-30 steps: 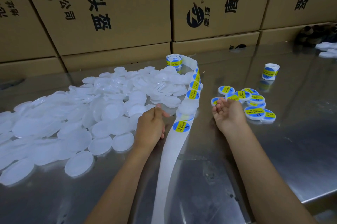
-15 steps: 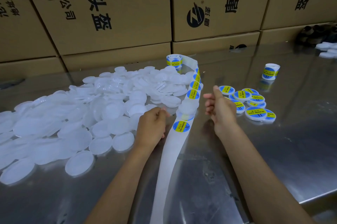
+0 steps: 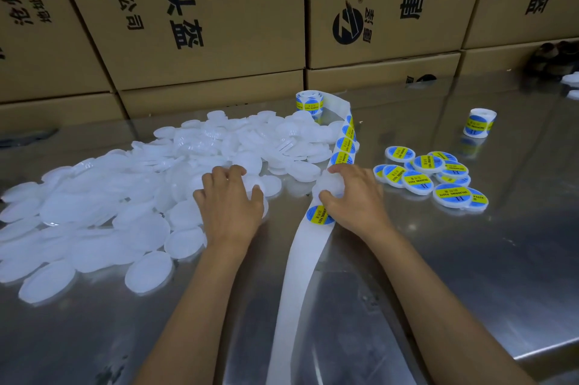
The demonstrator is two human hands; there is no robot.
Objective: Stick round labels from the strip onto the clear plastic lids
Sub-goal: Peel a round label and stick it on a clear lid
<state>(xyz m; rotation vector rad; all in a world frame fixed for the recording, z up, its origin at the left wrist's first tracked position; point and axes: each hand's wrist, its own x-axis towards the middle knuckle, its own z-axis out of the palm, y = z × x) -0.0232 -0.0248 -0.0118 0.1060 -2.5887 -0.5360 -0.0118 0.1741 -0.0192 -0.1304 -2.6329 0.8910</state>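
A big heap of clear plastic lids (image 3: 131,196) covers the left of the steel table (image 3: 470,275). The white label strip (image 3: 297,275) runs from its roll (image 3: 309,101) down the middle, carrying blue and yellow round labels (image 3: 343,159). My right hand (image 3: 357,199) grips a clear lid (image 3: 329,185) between thumb and fingers, right over the strip and just above one label (image 3: 318,215). My left hand (image 3: 232,206) lies on the near edge of the heap, its fingers bent over a lid (image 3: 266,206) with the thumb at the rim.
Several labelled lids (image 3: 429,177) lie in a cluster right of my right hand. A second label roll (image 3: 477,123) stands behind them. Cardboard boxes (image 3: 194,24) wall off the back. The table's front edge (image 3: 548,350) is at lower right.
My left hand left the strip's edge and moved left onto the lid heap. My right hand came from the labelled lids to the strip and took hold of a clear lid.
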